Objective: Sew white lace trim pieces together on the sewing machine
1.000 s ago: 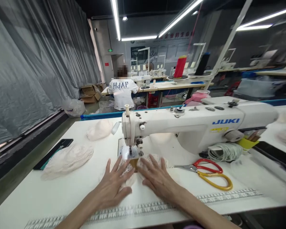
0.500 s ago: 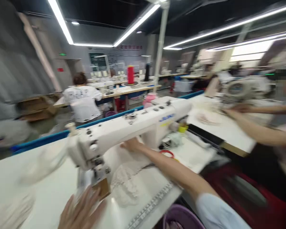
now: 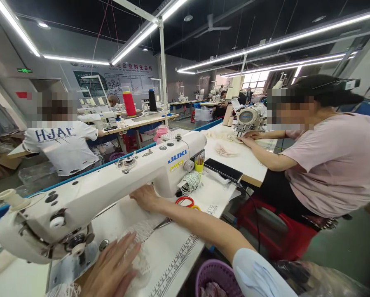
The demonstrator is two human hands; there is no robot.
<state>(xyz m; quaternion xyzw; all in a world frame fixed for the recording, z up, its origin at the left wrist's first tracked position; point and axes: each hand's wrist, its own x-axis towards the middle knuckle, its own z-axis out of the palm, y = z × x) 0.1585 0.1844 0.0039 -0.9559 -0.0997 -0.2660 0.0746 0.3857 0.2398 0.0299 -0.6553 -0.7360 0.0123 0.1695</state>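
Observation:
A white sewing machine (image 3: 135, 175) stretches across the table in front of me. My left hand (image 3: 115, 264) lies with its fingers extended over white lace trim (image 3: 141, 231), just right of the needle area. Reaching under the machine's arm, my right hand (image 3: 145, 197) rests at some white fabric (image 3: 118, 210); the machine partly covers its fingers, so its grip is unclear. Scissors (image 3: 185, 201) with red and yellow handles lie beneath my right forearm. A printed ruler scale (image 3: 175, 262) runs along the table's front edge.
Right of the machine are a coil of pale cord (image 3: 189, 182), a yellow cup (image 3: 199, 166) and a black phone-like slab (image 3: 223, 170). A purple basket (image 3: 200, 272) stands below the table edge. A co-worker in pink (image 3: 330, 165) sits at another machine (image 3: 249, 117) to the right.
The view has swung to the right, so the machine appears further left. My left hand now lies over the lace, while my right hand remains under the machine's arm.

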